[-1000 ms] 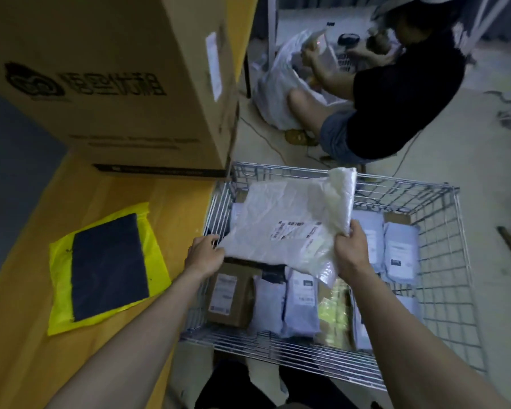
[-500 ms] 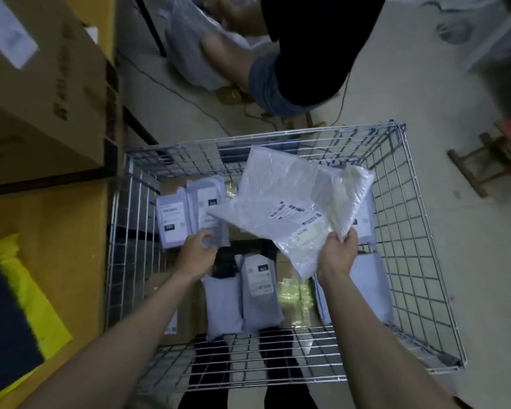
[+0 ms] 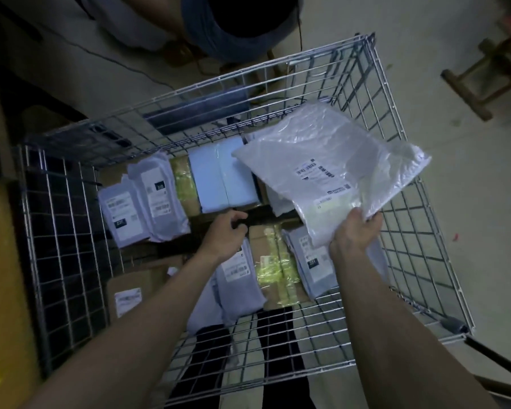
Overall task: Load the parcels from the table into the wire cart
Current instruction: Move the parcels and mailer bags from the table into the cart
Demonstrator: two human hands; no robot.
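Observation:
My right hand [image 3: 355, 237] grips the near corner of a white plastic mailer parcel [image 3: 328, 163], held tilted above the right half of the wire cart [image 3: 419, 219]. My left hand [image 3: 223, 236] hovers inside the cart with fingers loosely curled, holding nothing, above the packed parcels. On the cart floor lie several grey mailers [image 3: 148, 202], a pale blue packet [image 3: 223, 175] and taped cardboard boxes [image 3: 273, 267].
The yellow table edge [image 3: 0, 284] runs down the left, close to the cart's left wall. A seated person [image 3: 236, 22] is just beyond the cart's far side. A wooden stool [image 3: 490, 75] stands at the upper right on the concrete floor.
My view has tilted down over the cart. The white mailer moved right and lower into the cart; my left hand let go of it and dropped toward the parcels below.

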